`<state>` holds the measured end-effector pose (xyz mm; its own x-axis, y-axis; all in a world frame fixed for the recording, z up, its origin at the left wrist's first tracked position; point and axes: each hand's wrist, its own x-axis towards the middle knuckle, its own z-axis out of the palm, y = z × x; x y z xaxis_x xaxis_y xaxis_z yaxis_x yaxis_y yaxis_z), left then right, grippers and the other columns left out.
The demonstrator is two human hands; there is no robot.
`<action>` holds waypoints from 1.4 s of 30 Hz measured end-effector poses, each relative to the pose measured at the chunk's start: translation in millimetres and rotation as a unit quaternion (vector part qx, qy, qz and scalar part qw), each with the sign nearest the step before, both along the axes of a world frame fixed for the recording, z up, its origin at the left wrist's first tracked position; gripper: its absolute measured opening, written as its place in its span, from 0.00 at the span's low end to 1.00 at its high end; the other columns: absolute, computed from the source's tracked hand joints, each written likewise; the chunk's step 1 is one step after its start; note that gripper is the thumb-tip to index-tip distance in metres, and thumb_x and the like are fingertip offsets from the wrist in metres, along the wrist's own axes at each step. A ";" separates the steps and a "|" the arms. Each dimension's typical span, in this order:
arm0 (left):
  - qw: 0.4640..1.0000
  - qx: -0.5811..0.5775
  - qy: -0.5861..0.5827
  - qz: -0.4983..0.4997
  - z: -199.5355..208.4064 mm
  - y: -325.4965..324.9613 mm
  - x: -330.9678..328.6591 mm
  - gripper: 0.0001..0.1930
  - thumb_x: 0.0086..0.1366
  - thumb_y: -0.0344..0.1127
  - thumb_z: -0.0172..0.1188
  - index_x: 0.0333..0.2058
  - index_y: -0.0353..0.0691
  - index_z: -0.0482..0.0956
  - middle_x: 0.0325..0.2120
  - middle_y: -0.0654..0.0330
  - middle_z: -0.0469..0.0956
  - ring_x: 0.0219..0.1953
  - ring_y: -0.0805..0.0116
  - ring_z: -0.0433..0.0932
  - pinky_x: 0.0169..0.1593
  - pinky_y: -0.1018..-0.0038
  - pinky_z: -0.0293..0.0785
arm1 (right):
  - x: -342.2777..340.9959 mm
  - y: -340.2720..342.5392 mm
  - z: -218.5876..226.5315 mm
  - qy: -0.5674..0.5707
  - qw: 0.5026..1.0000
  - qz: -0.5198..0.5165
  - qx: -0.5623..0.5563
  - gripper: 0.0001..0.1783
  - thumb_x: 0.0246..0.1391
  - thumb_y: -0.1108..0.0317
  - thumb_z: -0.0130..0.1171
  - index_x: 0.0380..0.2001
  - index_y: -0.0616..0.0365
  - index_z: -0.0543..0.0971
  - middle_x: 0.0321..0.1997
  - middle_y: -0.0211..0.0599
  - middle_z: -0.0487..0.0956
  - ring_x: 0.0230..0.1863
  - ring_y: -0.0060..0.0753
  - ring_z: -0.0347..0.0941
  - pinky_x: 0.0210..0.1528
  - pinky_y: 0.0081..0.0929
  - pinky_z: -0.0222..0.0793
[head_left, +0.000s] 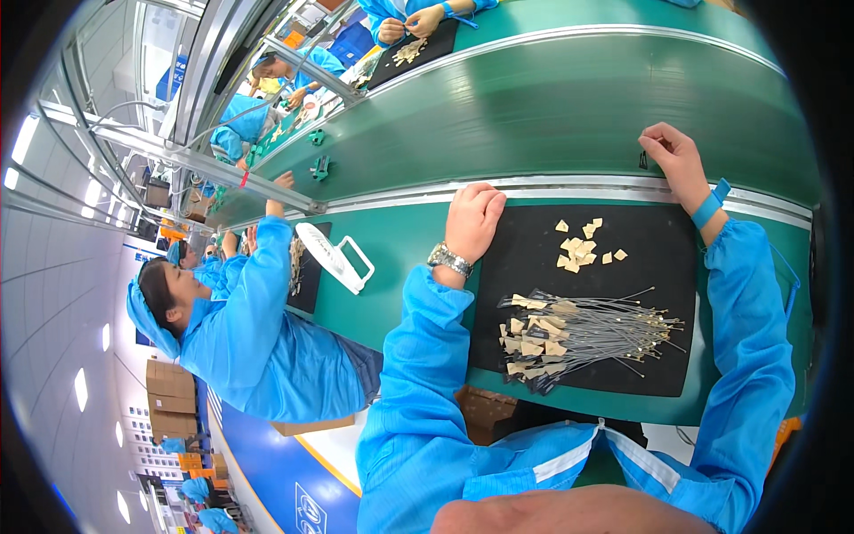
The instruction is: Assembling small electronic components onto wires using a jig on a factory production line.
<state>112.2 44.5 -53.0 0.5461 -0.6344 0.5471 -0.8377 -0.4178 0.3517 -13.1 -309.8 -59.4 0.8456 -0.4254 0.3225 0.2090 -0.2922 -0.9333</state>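
Over the green conveyor belt [569,125], my right hand [676,165] pinches a small dark piece [642,160] that hangs below the fingertips. My left hand [476,218], a watch on its wrist, rests on the metal rail at the far left corner of a black mat [503,267]. Its fingers are curled in and nothing shows in them. On the mat between my arms lies a bundle of thin grey cables [596,329] with cream tabs at their left ends. Behind the bundle is a loose pile of small cream pieces [580,251].
A white handled device [334,258] stands left of my mat. Beyond it a co-worker in blue [258,329] reaches toward the belt. Small green fixtures [321,167] sit on the belt. Across it, another person's hands [414,24] work above a black mat. A metal rail [578,189] edges my table.
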 end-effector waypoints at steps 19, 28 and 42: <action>1.000 0.007 0.003 0.006 -1.7 1.6 -1.4 0.11 0.65 0.39 0.57 0.33 0.39 0.82 0.37 0.57 0.79 0.39 0.54 0.74 0.45 0.63 0.71 | -2.7 1.6 2.9 0.017 1.000 -0.012 0.006 0.10 0.56 0.65 0.60 0.33 0.63 0.77 0.27 0.24 0.74 0.30 0.15 0.64 0.34 0.18 0.62; 0.984 0.013 0.028 0.174 11.1 32.0 91.1 0.17 0.61 0.43 0.61 0.43 0.37 0.80 0.39 0.52 0.80 0.43 0.53 0.77 0.48 0.62 0.72 | 0.6 -2.4 2.5 0.037 0.998 -0.045 0.023 0.10 0.57 0.64 0.59 0.33 0.60 0.79 0.27 0.23 0.74 0.30 0.14 0.63 0.32 0.18 0.61; 0.799 -0.007 0.012 0.601 -18.0 239.1 339.4 0.50 0.47 0.52 0.72 0.62 0.29 0.58 0.57 0.39 0.66 0.60 0.41 0.65 0.62 0.53 0.63 | -10.3 4.9 8.5 0.044 0.988 -0.100 0.113 0.04 0.58 0.70 0.56 0.31 0.58 0.78 0.45 0.27 0.75 0.30 0.13 0.60 0.33 0.14 0.58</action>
